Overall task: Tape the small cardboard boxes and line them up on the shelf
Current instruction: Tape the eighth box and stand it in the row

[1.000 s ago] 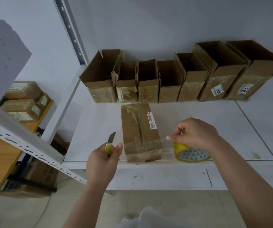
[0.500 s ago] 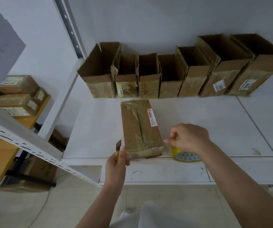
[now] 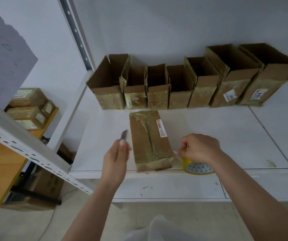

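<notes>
White shelf (image 3: 226, 136), front edge: taped box (image 3: 150, 143) lying flat. Left hand (image 3: 116, 159) gripping cutter (image 3: 124, 134), now lifted beside it; right hand (image 3: 200, 147) pinching tape roll (image 3: 198, 168). Probably cutting next, then joining row of open boxes (image 3: 183, 87) behind.

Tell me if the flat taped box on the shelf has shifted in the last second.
No. The flat taped box still ends just in front of the second open box and third open box from the left, as before.
</notes>
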Available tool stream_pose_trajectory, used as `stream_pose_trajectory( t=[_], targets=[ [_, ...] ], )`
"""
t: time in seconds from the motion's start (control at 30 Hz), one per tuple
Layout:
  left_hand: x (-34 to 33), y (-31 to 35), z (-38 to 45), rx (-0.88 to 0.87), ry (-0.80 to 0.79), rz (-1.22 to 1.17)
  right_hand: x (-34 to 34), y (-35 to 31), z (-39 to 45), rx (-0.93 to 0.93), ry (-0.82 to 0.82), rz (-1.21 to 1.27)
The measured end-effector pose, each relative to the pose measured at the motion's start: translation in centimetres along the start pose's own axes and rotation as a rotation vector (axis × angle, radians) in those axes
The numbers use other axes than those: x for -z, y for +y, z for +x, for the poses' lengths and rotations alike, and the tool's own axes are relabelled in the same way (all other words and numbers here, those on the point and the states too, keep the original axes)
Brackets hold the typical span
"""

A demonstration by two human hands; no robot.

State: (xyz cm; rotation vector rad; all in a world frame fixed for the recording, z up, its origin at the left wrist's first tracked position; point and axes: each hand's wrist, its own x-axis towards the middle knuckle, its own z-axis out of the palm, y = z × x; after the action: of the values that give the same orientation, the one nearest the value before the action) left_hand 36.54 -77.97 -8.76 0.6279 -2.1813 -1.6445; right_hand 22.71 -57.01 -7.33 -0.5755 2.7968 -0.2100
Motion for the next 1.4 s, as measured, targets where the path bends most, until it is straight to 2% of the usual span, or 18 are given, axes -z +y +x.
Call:
stream_pose_trajectory(
  t=[0.07, 0.13, 0.2, 0.27, 0.37, 0.43, 0.5, 0.6, 0.7, 0.83, 0.93, 1.03, 1.1, 1.23, 1.4],
  targets=[
    [-1.9, 3.0, 1.1, -0.043, -0.276, -0.01, 0.1, 0.1, 0.2, -0.002, -0.016, 0.008],
    [-4.4, 4.9, 1.9, 0.03, -0.517, -0.031, 0.0, 0.3, 0.2, -0.008, -0.036, 0.007],
    [-6.4, 5.0, 2.4, 0.105, -0.635, 0.017, -0.1, 0.4, 0.2, 0.006, -0.042, 0.02],
    [-7.2, 4.0, 3.0, 0.134, -0.62, 0.068, 0.3, 1.0, 0.3, 0.026, -0.091, 0.153],
    [-7.4, 2.8, 3.5, 0.084, -0.586, 0.107, 1.7, 2.8, 0.1, 0.073, -0.315, 0.487],
    [-7.5, 2.4, 3.7, 0.039, -0.586, 0.144, 2.2, 3.7, -0.2, 0.075, -0.376, 0.567],
    [-7.6, 2.2, 3.8, 0.021, -0.584, 0.192, 1.8, 4.1, 0.0, 0.043, -0.311, 0.464],
    [-7.5, 2.1, 3.8, 0.032, -0.602, 0.248, 1.2, 4.0, 0.2, -0.03, -0.154, 0.104],
    [-7.1, 2.8, 3.6, 0.042, -0.707, 0.301, 1.2, 4.3, 0.2, -0.009, -0.146, 0.132],
    [-7.6, 4.8, 3.6, -0.129, -0.825, 0.711, 1.1, 4.9, -0.2, 0.038, -0.167, 0.215],
    [-9.1, 5.8, 3.0, -0.233, -0.815, 0.996, 0.8, 5.1, -0.5, 0.036, -0.143, 0.258],
    [-10.7, 5.9, 2.7, -0.183, -0.761, 1.186, 0.2, 4.9, -0.8, 0.016, -0.057, 0.237],
    [-11.2, 5.8, 2.4, -0.149, -0.717, 1.23, -0.1, 4.8, -1.2, -0.005, -0.03, 0.225],
    [-11.2, 5.7, 2.0, -0.192, -0.662, 1.271, -0.7, 4.8, -1.8, -0.033, 0.003, 0.274],
    [-10.5, 5.5, 2.0, -0.147, -0.644, 1.138, -0.8, 4.8, -2.5, -0.061, 0.049, 0.321]
  ],
)
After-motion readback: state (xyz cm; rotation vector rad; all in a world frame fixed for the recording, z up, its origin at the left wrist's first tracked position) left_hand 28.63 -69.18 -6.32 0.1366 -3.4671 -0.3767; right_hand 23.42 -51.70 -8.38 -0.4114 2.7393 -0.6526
